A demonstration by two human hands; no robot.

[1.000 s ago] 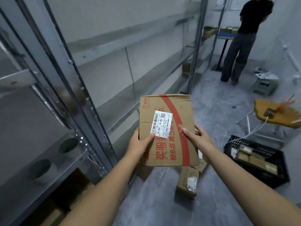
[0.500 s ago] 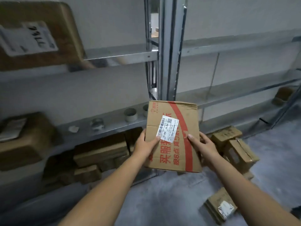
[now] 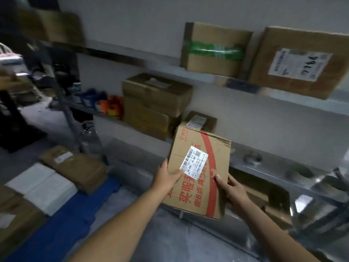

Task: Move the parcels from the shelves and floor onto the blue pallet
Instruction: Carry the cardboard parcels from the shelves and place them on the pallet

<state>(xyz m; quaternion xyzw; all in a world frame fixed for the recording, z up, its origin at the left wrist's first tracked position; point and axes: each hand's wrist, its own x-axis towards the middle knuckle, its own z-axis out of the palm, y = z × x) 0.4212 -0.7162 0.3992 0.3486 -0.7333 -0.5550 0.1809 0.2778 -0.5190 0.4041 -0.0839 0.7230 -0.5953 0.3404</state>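
Observation:
I hold a brown cardboard parcel [image 3: 211,167] with a red stripe, red lettering and a white barcode label, tilted, in front of me at chest height. My left hand [image 3: 167,175] grips its left edge and my right hand [image 3: 231,188] grips its lower right side. The blue pallet [image 3: 75,210] lies on the floor at lower left, carrying a brown padded parcel [image 3: 79,169], two white flat parcels [image 3: 43,188] and a brown box at the far left edge. The held parcel is to the right of the pallet, above bare floor.
Metal shelving [image 3: 283,178] runs along the wall ahead. Stacked brown boxes [image 3: 154,103] and a small box [image 3: 201,120] sit on the middle shelf; two boxes [image 3: 215,50] [image 3: 296,61] lean on the upper shelf. Coloured items [image 3: 111,106] lie further left. Grey concrete floor [image 3: 170,239] lies below.
My view has swung left along the shelving, bringing the blue pallet and its parcels into sight. The parcel stays in both hands in the same grip.

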